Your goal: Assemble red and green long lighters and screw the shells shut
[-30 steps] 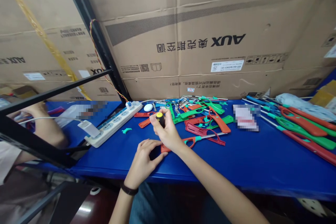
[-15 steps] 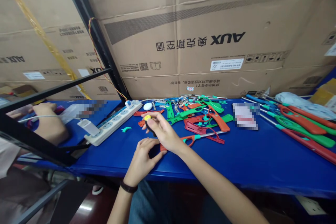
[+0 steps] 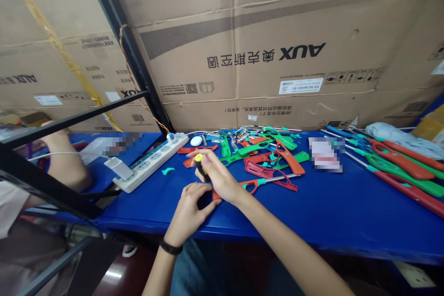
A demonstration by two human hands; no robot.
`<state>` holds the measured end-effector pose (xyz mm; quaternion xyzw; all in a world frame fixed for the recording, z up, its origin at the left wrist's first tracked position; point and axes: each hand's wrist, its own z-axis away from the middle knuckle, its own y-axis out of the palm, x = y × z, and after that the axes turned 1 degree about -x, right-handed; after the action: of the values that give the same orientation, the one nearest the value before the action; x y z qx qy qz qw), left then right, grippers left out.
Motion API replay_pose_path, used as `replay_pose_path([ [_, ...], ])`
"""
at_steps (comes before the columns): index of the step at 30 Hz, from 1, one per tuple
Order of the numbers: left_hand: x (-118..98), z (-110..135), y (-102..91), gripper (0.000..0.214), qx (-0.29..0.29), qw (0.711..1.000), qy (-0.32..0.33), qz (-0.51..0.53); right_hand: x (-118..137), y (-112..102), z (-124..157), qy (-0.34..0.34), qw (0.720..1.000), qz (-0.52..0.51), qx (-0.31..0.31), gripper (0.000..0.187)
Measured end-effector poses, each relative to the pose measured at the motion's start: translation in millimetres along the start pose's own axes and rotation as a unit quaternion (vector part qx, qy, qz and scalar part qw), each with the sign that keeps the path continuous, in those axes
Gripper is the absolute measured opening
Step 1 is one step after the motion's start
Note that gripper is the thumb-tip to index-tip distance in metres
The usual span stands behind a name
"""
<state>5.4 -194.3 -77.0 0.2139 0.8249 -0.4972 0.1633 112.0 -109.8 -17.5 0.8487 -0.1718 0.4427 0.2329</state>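
My right hand point(image 3: 224, 179) is closed around a screwdriver point(image 3: 200, 163) with a black and yellow handle, held upright with its tip hidden. Below it an orange-red long-nosed lighter point(image 3: 254, 187) with a teal trigger and a metal tube lies on the table, its tube toward the right. My left hand point(image 3: 190, 208), a dark band on the wrist, pinches the handle end of that lighter between thumb and fingers. Just behind the hands spreads a pile of red, orange and green lighter shells point(image 3: 255, 169), with metal tubes and small teal parts among them.
Long-nosed lighters point(image 3: 402, 173) lie at the right, near a blurred packet point(image 3: 325, 155). A white power strip point(image 3: 152, 159) with a plugged-in charger stands left, beside a black rack post point(image 3: 121, 32). Large cartons point(image 3: 236, 32) wall the back. Another person's arm point(image 3: 69, 162) rests at far left.
The screwdriver handle has shifted and tilted slightly in my right hand. My left hand stays on the lighter. At the left, the other person's arm has moved a little.
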Motion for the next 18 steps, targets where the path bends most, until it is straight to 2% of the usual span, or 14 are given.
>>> replay_pose_path([
  [2, -0.4, -0.1, -0.4, 0.025, 0.002, 1.0, 0.002, -0.002, 0.5, 0.0, 0.2, 0.006, 1.0, 0.005, 0.013, 0.03],
  [6, -0.7, -0.1, -0.5, 0.024, -0.005, 1.0, 0.005, -0.004, -0.5, -0.4, -0.1, 0.007, 1.0, -0.019, -0.022, 0.039],
  [11, -0.1, 0.1, -0.4, 0.024, -0.014, 1.0, 0.004, -0.014, 1.6, -1.4, -0.7, 0.026, 1.0, -0.004, 0.01, 0.038],
  [13, -0.3, -0.1, -0.7, 0.025, -0.004, 1.0, 0.005, -0.015, 2.3, -0.8, -0.8, 0.012, 1.0, -0.021, 0.005, 0.036],
  [15, -0.6, -0.3, -0.8, 0.026, -0.001, 1.0, 0.007, -0.015, 2.8, -0.5, -0.9, 0.005, 0.999, -0.044, -0.01, 0.042],
  [18, -0.7, -0.4, -0.4, 0.024, -0.006, 1.0, 0.006, -0.016, 4.5, -1.4, -0.9, 0.027, 0.999, -0.028, -0.01, 0.04],
])
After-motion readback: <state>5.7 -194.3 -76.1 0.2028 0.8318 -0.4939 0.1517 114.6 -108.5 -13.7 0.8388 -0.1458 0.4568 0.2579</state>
